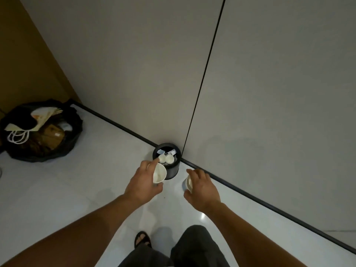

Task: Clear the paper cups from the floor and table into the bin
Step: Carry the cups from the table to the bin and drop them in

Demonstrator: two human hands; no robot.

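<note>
We are standing over the small black bin [174, 170], which sits on the pale floor [77, 189] against the wall's dark skirting strip [250, 195], and we judge the task to be well under way. At least two binned cups [166, 158] already lie mouth-up inside, among some scraps of paper. Our left hand [142, 182] grips a tilted paper cup [159, 172], thumb and fingers curled round its sides, its mouth turned toward us and its rim just at the near lip of the bin. Our right hand [202, 187] wraps round a second paper cup [188, 183], held low, to the right of the bin and slightly nearer than it, close to it but not over it. Both cups have yet to be dropped in. No loose cup shows on the floor here, and the table is out of view, so we cannot tell how many remain. Far left, well apart from the bin, an open black rubbish bag [75, 132] holds a paper carrier bag and cardboard. Near us are a sandalled foot [142, 238] and a dark trouser leg [194, 245]. Nothing appears to stand between either cup and the bin's mouth; the bin is narrow, so the right cup looks the likelier to miss.
</note>
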